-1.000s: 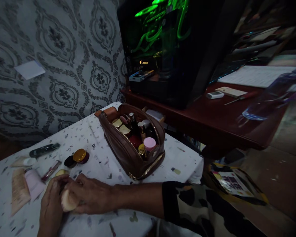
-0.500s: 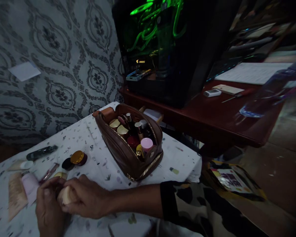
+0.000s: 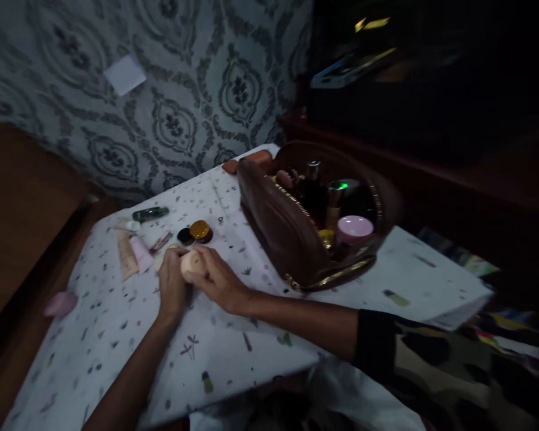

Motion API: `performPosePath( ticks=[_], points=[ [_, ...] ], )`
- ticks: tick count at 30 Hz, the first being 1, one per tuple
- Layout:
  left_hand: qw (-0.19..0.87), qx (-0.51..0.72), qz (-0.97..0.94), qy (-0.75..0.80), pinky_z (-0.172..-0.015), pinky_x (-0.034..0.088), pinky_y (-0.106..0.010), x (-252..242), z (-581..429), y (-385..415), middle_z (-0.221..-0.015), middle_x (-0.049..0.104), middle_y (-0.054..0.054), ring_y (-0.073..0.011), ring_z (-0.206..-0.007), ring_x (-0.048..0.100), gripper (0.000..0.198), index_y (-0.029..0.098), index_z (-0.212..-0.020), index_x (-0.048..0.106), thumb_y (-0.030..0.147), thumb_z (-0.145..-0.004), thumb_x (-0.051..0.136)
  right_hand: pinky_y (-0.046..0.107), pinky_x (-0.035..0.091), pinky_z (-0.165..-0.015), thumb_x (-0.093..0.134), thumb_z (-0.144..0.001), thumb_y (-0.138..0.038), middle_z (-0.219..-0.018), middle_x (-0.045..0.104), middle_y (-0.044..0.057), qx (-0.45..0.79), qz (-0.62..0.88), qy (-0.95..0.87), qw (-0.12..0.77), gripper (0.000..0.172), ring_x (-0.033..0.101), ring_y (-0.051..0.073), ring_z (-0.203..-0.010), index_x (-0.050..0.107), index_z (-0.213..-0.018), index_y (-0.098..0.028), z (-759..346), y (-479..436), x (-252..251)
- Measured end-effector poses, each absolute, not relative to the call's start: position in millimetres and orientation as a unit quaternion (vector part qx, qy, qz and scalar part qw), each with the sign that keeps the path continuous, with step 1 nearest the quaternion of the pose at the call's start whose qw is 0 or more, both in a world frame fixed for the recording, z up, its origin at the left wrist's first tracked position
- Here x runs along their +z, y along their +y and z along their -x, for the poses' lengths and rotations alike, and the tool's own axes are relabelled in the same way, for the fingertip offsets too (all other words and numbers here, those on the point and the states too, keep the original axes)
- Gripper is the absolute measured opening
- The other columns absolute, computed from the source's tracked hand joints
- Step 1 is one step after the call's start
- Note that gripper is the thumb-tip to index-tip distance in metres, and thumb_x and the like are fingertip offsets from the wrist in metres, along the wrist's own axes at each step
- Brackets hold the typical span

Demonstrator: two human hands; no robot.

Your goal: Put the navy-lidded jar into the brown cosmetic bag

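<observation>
Both hands meet over the white patterned tablecloth [image 3: 117, 335]. My left hand [image 3: 171, 287] and my right hand [image 3: 218, 280] are closed together around a small round cream-coloured container [image 3: 192, 264]. Just beyond them lie a gold-lidded jar [image 3: 200, 230], a dark little pot [image 3: 185, 236], a pink tube [image 3: 140, 253], a beige tube [image 3: 126, 262] and a dark green tube [image 3: 150, 214]. To the right stands an open brown zip pouch [image 3: 282, 227] holding bottles and a pink-lidded jar [image 3: 354, 228].
A pink object [image 3: 60, 303] rests at the table's left edge beside brown wooden furniture [image 3: 22, 209]. Patterned wallpaper with a white paper note [image 3: 124, 75] is behind. A dark red desk [image 3: 453, 185] with dark equipment stands at the right.
The view has swung left and pulled back, so the table shows more fully and the lit computer has left the frame. Both hands still hold the cream container together.
</observation>
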State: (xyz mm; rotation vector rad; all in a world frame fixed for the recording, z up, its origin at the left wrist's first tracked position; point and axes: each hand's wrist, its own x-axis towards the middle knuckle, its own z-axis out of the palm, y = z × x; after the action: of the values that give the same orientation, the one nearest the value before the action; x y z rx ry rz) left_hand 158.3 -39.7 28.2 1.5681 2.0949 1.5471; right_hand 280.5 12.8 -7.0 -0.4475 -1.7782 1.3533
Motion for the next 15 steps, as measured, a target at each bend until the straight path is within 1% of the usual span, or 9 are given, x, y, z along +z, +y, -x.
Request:
performPosePath(
  ticks=[2, 5, 7, 9, 12, 15],
  points=[
    [0.053, 0.512, -0.526, 0.677, -0.077, 0.046, -0.031, 24.6, -160.0, -41.5, -0.085, 0.061, -0.002, -0.0176, -0.08, 0.058, 0.046, 0.019, -0.092, 0.059, 0.055, -0.102, 0.032, 0.045, 0.041, -0.109, 0.06, -0.095, -0.038, -0.13, 0.056, 0.013, 0.561, 0.185, -0.696, 0.409, 0.049, 0.052, 0.025, -0.123, 0.044, -0.137, -0.019, -280.8, 12.3, -5.6],
    [0.033, 0.497, -0.562, 0.66, -0.078, 0.045, -0.032, 20.8, -159.8, -44.8, -0.09, 0.06, -0.003, -0.0179, -0.083, 0.057, 0.042, 0.019, -0.097, 0.058, 0.053, -0.103, 0.034, 0.04, 0.048, -0.096, 0.057, -0.096, -0.044, -0.109, 0.062, 0.008, 0.6, 0.203, -0.675, 0.379, 0.042, 0.059, 0.024, -0.109, 0.047, -0.128, -0.019, -284.2, 12.3, 1.2],
    [0.016, 0.489, -0.584, 0.648, -0.077, 0.044, -0.032, 19.5, -159.0, -46.3, -0.09, 0.059, -0.004, -0.0179, -0.082, 0.056, 0.04, 0.018, -0.098, 0.058, 0.051, -0.103, 0.036, 0.036, 0.049, -0.087, 0.054, -0.096, -0.047, -0.097, 0.062, 0.005, 0.623, 0.21, -0.664, 0.357, 0.036, 0.061, 0.023, -0.101, 0.05, -0.119, -0.018, -286.4, 12.8, 6.1],
    [0.018, 0.482, -0.593, 0.645, -0.075, 0.044, -0.031, 19.5, -158.5, -46.9, -0.09, 0.058, -0.004, -0.0175, -0.081, 0.055, 0.038, 0.019, -0.099, 0.057, 0.05, -0.102, 0.037, 0.035, 0.049, -0.083, 0.052, -0.096, -0.048, -0.092, 0.06, 0.004, 0.632, 0.21, -0.66, 0.348, 0.033, 0.061, 0.022, -0.096, 0.051, -0.112, -0.018, -287.6, 13.4, 8.6],
    [0.053, 0.485, -0.578, 0.654, -0.074, 0.044, -0.03, 22.3, -159.1, -46.5, -0.089, 0.058, -0.003, -0.017, -0.08, 0.055, 0.035, 0.019, -0.099, 0.057, 0.048, -0.102, 0.038, 0.036, 0.049, -0.084, 0.052, -0.096, -0.045, -0.095, 0.06, 0.004, 0.611, 0.201, -0.672, 0.368, 0.03, 0.06, 0.022, -0.096, 0.051, -0.11, -0.018, -287.6, 14.3, 6.6],
    [0.091, 0.495, -0.55, 0.666, -0.076, 0.047, -0.03, 26.1, -158.5, -45.4, -0.087, 0.06, -0.002, -0.0177, -0.081, 0.057, 0.038, 0.02, -0.094, 0.059, 0.051, -0.101, 0.038, 0.04, 0.048, -0.094, 0.056, -0.094, -0.038, -0.111, 0.061, 0.009, 0.558, 0.191, -0.709, 0.387, 0.033, 0.059, 0.024, -0.105, 0.051, -0.119, -0.016, -288.3, 14.0, 3.1]
  ],
)
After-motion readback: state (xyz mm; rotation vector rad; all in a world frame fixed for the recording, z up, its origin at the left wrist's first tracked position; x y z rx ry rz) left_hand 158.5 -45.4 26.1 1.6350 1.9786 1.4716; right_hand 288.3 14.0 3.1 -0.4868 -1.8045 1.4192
